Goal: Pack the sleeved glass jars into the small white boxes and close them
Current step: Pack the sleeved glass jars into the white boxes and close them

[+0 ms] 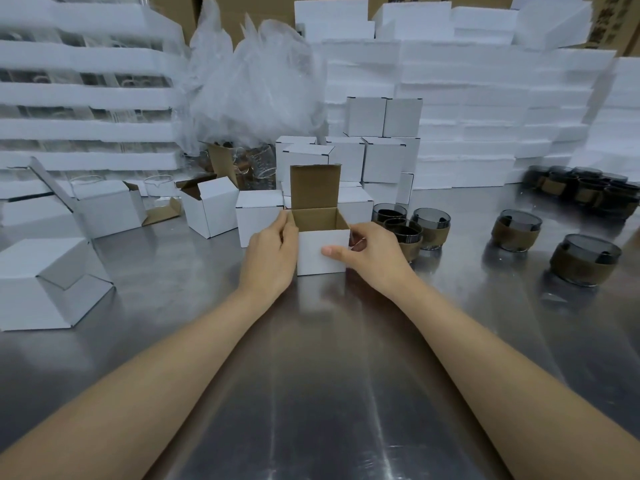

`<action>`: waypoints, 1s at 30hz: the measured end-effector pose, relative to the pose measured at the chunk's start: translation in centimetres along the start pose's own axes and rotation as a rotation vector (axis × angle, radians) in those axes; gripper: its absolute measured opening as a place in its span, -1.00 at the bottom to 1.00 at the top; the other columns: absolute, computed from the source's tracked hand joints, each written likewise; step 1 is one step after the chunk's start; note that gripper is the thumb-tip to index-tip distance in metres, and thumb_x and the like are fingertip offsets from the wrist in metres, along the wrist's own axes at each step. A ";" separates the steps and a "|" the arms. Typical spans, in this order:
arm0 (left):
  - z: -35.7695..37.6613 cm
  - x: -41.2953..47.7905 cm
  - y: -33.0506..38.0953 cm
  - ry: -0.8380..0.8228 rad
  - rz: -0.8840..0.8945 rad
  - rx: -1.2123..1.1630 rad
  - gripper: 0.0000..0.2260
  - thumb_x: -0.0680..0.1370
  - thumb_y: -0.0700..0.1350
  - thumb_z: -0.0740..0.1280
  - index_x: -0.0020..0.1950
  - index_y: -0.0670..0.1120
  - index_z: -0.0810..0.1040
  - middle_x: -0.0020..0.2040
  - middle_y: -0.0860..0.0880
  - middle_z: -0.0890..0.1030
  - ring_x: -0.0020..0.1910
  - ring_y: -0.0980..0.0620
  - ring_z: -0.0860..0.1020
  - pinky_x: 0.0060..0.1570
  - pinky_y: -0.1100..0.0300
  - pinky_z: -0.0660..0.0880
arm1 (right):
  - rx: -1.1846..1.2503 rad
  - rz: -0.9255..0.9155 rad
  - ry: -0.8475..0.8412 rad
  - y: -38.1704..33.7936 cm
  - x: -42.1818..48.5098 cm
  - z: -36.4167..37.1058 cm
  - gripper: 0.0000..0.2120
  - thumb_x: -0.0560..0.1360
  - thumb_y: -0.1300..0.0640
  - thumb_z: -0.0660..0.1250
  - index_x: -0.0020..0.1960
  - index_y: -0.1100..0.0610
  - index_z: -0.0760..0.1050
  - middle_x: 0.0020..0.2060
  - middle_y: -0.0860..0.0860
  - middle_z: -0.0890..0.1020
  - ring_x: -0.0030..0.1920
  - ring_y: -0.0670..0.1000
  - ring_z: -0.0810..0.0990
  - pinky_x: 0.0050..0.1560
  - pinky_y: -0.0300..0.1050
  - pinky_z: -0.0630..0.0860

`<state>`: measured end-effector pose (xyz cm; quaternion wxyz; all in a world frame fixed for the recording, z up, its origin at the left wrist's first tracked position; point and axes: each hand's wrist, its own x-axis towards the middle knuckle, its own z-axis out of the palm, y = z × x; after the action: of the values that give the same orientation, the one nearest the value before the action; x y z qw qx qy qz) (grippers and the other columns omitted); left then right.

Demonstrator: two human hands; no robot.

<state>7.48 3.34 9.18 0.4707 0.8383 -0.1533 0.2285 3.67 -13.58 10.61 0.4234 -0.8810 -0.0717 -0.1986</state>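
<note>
A small white box (313,263) stands open on the steel table, its brown-lined lid flap upright and nothing visible inside. My left hand (272,252) grips its left side with fingers curled over the top edge. On the other side, my right hand (369,252) holds the right wall, thumb pressed flat on the front face. Three dark glass jars with brown sleeves (412,228) cluster just right of the box. Two more sleeved jars (516,230) (585,259) stand further right.
Closed white boxes (382,140) are stacked behind the open one. Open and half-folded boxes (207,206) (48,282) lie on the left. Several sleeved jars (585,188) sit at the far right. Foam slabs (485,116) and plastic bags (256,88) line the back.
</note>
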 end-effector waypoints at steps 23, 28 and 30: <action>-1.1 -0.3 0.9 -0.025 0.041 0.269 -0.33 0.40 0.43 0.16 0.35 0.06 0.50 -0.31 -0.17 0.58 -0.14 -0.22 0.55 -0.02 -0.07 0.54 | -0.535 0.358 0.037 -0.8 0.4 -4.4 -0.76 0.34 0.05 0.52 -0.20 0.08 0.46 0.12 0.13 0.39 0.10 0.17 0.47 -0.02 -0.06 0.45; -0.3 -1.4 1.6 0.110 0.199 0.141 -0.64 0.49 0.12 0.38 0.22 -0.02 0.62 -0.49 -0.12 0.51 -0.32 -0.23 0.55 -0.11 -0.06 0.55 | -0.057 0.171 0.285 -1.4 1.0 -4.2 -0.80 0.48 0.03 0.41 -0.16 0.09 0.42 -0.04 0.07 0.47 -0.15 0.04 0.47 -0.23 -0.25 0.35; -0.3 -1.6 1.8 0.125 0.284 0.154 -0.70 0.52 0.02 0.41 0.22 -0.04 0.63 -0.48 -0.09 0.55 -0.40 -0.12 0.54 -0.18 -0.05 0.55 | 0.156 0.084 0.376 -2.1 0.9 -4.3 -0.83 0.48 0.05 0.41 -0.16 -0.01 0.41 -0.14 -0.05 0.54 -0.08 0.01 0.52 -0.16 -0.31 0.42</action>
<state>5.19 2.78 9.79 0.3765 0.8260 -0.2226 0.3555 2.64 -15.61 14.92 0.5040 -0.7952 0.0304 -0.3357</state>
